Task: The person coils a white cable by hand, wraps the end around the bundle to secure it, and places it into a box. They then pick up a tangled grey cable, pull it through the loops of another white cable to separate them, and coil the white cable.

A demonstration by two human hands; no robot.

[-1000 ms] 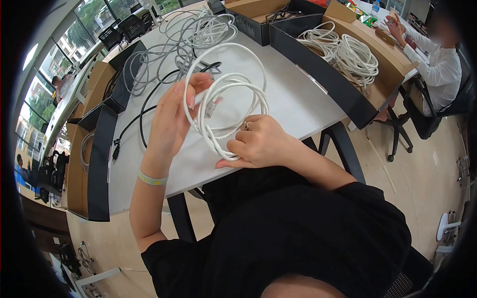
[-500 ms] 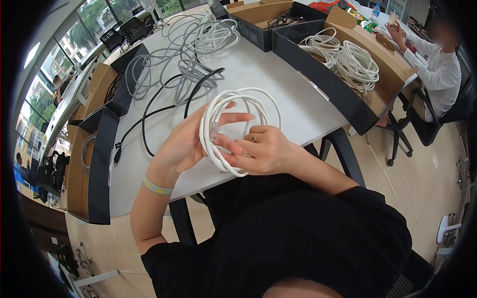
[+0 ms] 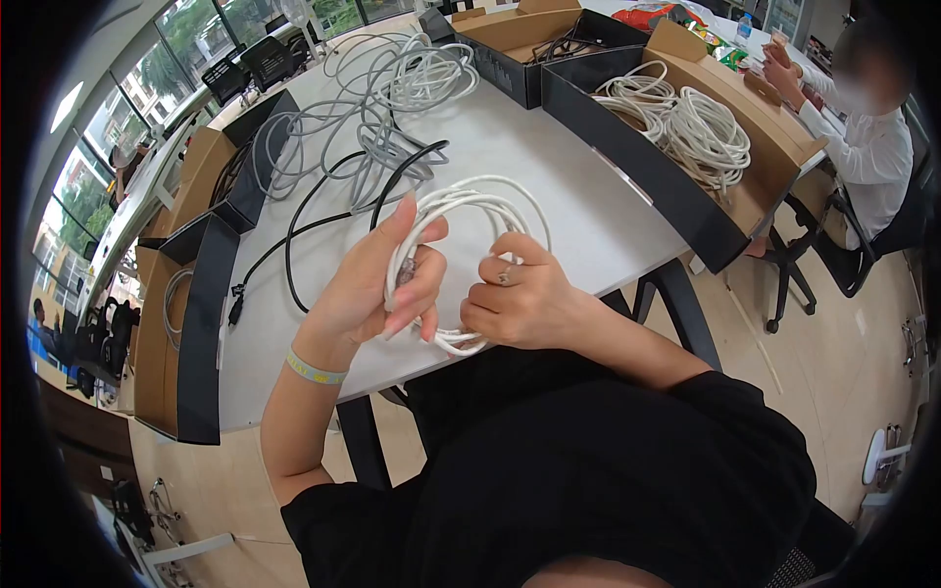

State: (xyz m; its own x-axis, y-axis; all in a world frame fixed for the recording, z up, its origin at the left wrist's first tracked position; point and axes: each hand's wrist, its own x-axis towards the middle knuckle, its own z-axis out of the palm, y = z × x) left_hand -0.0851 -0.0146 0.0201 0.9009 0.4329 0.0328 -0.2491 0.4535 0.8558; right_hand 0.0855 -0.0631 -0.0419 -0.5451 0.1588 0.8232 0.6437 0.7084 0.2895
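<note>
A coil of white network cable [image 3: 477,194] hangs between my two hands above the near edge of the table. My left hand [image 3: 384,279] is closed around the coil's left side, its fingers curled over the strands. A clear plug [image 3: 407,271] shows at those fingers. My right hand [image 3: 515,299] wears a ring and grips the coil's right side, with the fingers bent inward. One loose strand arcs out above the right hand. Just beyond the coil, a black cable [image 3: 291,257] and a tangle of grey cables [image 3: 377,127] lie on the table.
An open box [image 3: 676,162] of bundled white cables stands at the right, with another box [image 3: 505,64] behind it. Boxes [image 3: 201,323] line the left edge. A person in a white shirt [image 3: 863,147] sits at the right beside snack bags [image 3: 676,18].
My left fingers have curled in around the coil and plug. My right hand has drawn slightly apart from the left, its fingers closing on the coil's right side.
</note>
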